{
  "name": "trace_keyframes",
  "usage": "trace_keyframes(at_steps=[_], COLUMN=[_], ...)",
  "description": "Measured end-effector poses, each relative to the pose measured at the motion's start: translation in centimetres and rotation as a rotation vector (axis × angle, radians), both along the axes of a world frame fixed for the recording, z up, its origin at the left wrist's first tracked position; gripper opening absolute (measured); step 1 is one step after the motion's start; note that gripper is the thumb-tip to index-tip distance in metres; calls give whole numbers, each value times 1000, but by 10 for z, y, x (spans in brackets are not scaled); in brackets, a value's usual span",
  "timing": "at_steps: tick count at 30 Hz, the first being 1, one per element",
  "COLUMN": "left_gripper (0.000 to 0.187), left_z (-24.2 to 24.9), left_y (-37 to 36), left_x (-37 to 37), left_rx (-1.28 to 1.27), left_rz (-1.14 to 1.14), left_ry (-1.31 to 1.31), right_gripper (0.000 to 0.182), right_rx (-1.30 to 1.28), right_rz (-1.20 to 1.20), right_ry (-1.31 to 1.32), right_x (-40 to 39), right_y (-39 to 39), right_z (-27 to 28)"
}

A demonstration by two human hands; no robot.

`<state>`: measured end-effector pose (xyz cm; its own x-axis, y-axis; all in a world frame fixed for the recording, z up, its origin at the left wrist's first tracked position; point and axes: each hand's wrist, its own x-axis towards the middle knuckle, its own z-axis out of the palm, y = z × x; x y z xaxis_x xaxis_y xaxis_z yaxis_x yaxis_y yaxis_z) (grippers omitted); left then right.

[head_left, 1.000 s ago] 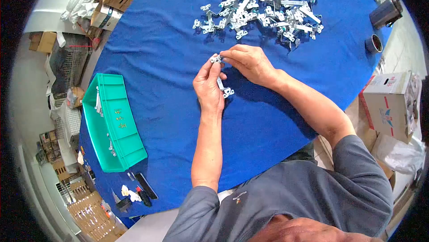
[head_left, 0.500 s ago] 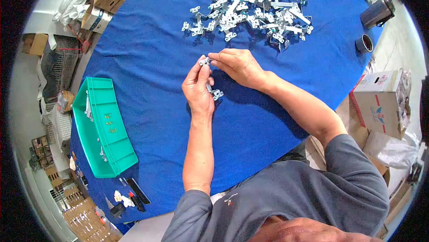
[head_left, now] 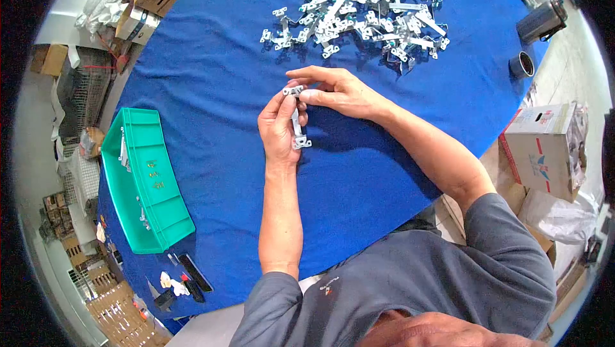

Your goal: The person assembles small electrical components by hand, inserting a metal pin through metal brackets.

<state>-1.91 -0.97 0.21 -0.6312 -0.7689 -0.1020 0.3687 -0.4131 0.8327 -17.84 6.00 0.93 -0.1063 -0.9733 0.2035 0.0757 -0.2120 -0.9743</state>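
My left hand (head_left: 278,130) is closed on a silvery metal bracket (head_left: 296,123), a narrow bar with wider pierced plates at its two ends. The bracket runs roughly up and down, its lower plate sticking out beside the palm. My right hand (head_left: 343,94) is at the bracket's upper end, thumb near the top plate and index finger stretched out above it. Whether the right fingertips grip the plate is hard to make out. Beyond both hands lies a pile of similar metal brackets (head_left: 339,17) on the blue cloth (head_left: 224,187).
A green tray (head_left: 173,209) with some small metal and brass-coloured parts stands at the left. Dark tools (head_left: 195,273) lie near the cloth's lower left edge. A dark cup (head_left: 522,64) stands at the right, and a printed carton (head_left: 544,148) is beyond that edge.
The bracket has turned, so more of its bar and lower plate shows. My right hand's fingers have spread from a pinch, the index finger now stretched past the upper plate.
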Motion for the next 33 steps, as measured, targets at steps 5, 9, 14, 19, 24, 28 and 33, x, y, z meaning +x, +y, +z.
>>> trace_keyframes(at_steps=[5, 9, 14, 19, 24, 28, 33], left_gripper=[28, 28, 27, 27, 28, 29, 24], left_z=[-9, -9, -8, -6, -5, -3, -2], left_y=[0, 0, 0, 1, 1, 1, 6], left_x=[4, 3, 2, 2, 0, -6, -8], left_rx=[-32, -51, -68, -34, -29, -82, -151], left_rz=[-43, -65, -79, -56, -8, 71, 191], left_ry=[-9, 9, 13, 4, 26, -31, -168], right_gripper=[43, 42, 42, 49, 46, 31, 25], right_rx=[21, 60, 51, 79, 66, 160, -75], right_rz=[97, 132, 152, -34, -150, -239, -367], right_ry=[-79, -149, -188, -47, -57, -63, 211], right_x=[-3, -2, -3, -4, -8, -13, -7], right_y=[-2, -3, -3, -3, -5, -3, -5], right_z=[-5, -4, -5, -3, -9, -6, -6])
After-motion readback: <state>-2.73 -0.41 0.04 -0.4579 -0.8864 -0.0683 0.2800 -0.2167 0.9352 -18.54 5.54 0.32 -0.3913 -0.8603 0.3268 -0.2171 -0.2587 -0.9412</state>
